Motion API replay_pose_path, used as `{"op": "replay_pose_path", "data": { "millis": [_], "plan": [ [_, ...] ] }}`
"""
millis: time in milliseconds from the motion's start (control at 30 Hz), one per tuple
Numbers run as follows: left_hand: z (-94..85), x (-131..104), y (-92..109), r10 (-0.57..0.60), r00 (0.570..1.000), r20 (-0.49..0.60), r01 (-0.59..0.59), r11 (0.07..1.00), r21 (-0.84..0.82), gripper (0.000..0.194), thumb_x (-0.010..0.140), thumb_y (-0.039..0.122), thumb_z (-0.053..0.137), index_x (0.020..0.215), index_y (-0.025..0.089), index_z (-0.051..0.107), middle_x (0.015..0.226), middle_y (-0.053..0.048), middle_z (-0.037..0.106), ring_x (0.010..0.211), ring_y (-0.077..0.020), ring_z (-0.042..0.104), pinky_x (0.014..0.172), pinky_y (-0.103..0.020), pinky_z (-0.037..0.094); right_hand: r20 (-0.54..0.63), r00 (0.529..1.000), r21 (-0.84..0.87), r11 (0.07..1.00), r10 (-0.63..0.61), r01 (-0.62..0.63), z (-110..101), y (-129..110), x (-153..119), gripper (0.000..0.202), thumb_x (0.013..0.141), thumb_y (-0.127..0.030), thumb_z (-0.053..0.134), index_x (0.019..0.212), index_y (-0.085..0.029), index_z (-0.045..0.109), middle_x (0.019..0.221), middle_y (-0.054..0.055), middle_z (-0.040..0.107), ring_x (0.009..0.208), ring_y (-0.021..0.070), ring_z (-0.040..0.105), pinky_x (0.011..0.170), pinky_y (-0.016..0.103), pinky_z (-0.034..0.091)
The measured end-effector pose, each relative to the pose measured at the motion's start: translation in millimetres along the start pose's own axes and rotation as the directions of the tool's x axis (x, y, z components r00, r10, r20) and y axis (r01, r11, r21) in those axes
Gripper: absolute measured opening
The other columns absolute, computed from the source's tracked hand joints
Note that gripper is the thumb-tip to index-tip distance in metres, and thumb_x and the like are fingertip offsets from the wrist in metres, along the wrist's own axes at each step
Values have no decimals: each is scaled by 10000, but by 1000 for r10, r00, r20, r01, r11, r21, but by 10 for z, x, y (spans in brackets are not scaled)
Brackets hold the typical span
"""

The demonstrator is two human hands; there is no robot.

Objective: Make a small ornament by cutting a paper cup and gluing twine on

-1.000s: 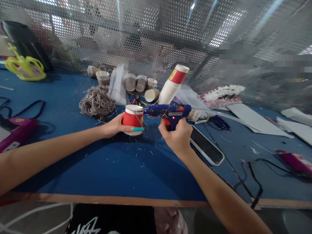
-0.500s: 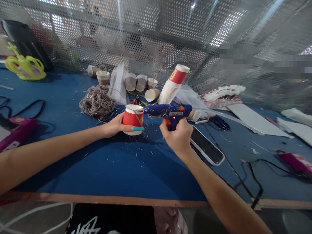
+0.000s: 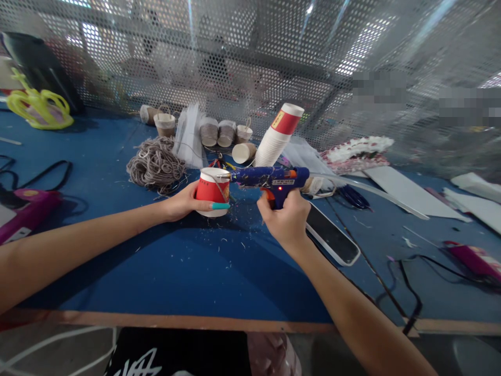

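One red-and-white cup [image 3: 209, 194] mid-frame, fingers of the left hand [image 3: 183, 202] clasping its side; one blue glue gun [image 3: 254, 178], right hand [image 3: 287, 216] fingers round its handle. One cup stack [image 3: 274, 142] above, one phone [image 3: 332, 233], two magenta tools [image 3: 37, 209] at frame edges; gun label [image 3: 282, 182], cup lettering [image 3: 204, 183] too small to read.

Blue desk [image 3: 176, 282], with a perforated screen [image 3: 242, 68] along its far edge. Toward the far left corner, a yellow crown-shaped object [image 3: 41, 110] stands before a tall dark container [image 3: 47, 70]. Magenta tools lie toward the left edge [image 3: 35, 209] and right edge [image 3: 473, 261]. Right of centre, a dark-screened smartphone [image 3: 332, 235]; beyond, white sheets [image 3: 417, 193] and a pink-and-white textured piece [image 3: 358, 151].
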State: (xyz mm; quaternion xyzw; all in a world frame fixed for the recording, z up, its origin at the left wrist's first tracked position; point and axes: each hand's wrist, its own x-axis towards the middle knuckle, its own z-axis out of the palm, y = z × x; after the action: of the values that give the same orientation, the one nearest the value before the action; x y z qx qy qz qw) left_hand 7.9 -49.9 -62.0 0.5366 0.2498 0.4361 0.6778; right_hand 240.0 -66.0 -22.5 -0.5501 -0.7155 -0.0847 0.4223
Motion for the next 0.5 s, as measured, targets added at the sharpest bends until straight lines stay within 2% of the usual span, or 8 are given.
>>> {"op": "replay_pose_path", "data": {
  "millis": [500],
  "plan": [
    [-50,-3,-20,-4,1000,19,4,1000,-3,571,582,321,881,1067,142,639,997,-106,726,902,-245,685,874,-397,511,-6,1000,-2,1000,12,-12,2,10,-4,153,753,-369,529,827,-235,533,635,46,586,623,247,623,619,427,516]
  ]
}}
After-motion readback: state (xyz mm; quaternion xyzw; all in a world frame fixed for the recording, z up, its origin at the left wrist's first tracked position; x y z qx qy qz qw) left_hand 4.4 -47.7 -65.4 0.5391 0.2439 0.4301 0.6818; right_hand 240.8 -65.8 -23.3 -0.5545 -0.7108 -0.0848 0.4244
